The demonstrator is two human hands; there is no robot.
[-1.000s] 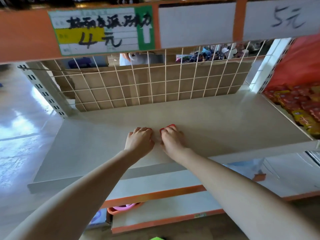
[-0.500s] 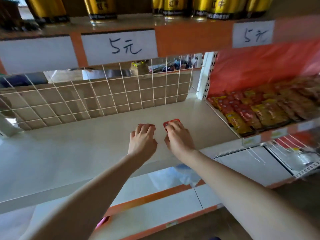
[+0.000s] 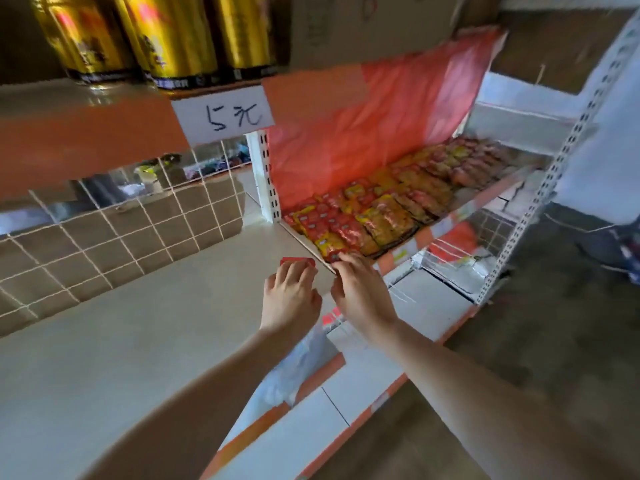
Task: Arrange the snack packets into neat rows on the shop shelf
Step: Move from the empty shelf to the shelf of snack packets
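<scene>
**A:** Your left hand (image 3: 291, 296) lies flat, palm down, fingers together, on a red packet (image 3: 298, 261) on the bare shelf (image 3: 145, 327). Only the packet's far edge shows past your fingertips. I'd say you press it so it stays square while the other hand works.

**B:** And the right hand (image 3: 363, 296)?

**A:** It reaches over the divider edge (image 3: 311, 247) into the next bay. Its fingertips touch the nearest of the stocked snack packets (image 3: 374, 216), a red and yellow one at the front corner. The fingers are curled down onto it, but whether you have pinched it or are only touching it I cannot tell; the tips hide the contact.

**B:** Why are those packets laid that way?

**A:** They overlap in slanting rows running back to the orange plastic sheet (image 3: 363, 126), so each face shows. Your shelf has just the one red packet, near its right end beside the divider. I judge you are starting a row there and fetching the next piece.

**B:** What differs from half a second ago?

**A:** Then both hands lay side by side on the bare shelf, with the red packet peeking out under the right one. Now the left hand covers it and the right has crossed to the stocked bay. Your view has also swung right: the "5元" price tag (image 3: 223, 114) and the gold cans (image 3: 173, 39) sit closer to the left, and the neighbouring bay fills more of the picture. The task looks barely begun.
</scene>
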